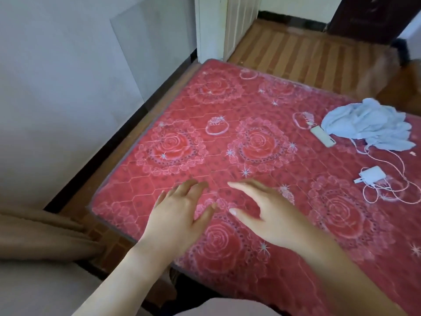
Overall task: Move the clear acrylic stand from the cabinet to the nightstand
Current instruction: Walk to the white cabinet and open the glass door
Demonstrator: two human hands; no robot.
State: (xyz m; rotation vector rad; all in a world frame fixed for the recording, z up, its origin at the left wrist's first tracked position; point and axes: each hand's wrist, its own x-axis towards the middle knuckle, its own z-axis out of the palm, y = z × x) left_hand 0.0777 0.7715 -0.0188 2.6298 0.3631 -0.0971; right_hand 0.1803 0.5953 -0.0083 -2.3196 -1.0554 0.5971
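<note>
My left hand point(180, 210) and my right hand point(266, 210) hover side by side over the near part of a red rose-patterned mattress point(227, 137). Both have their fingers spread and hold nothing. No clear acrylic stand, cabinet or nightstand shows in this view.
A crumpled light blue cloth point(369, 128), a white phone point(323, 136) and a white charger with its coiled cable point(373, 176) lie on the mattress at the right. A white wall runs along the left. Beige fabric point(41, 233) sits at the lower left. Wooden floor and a white door point(211, 26) lie beyond.
</note>
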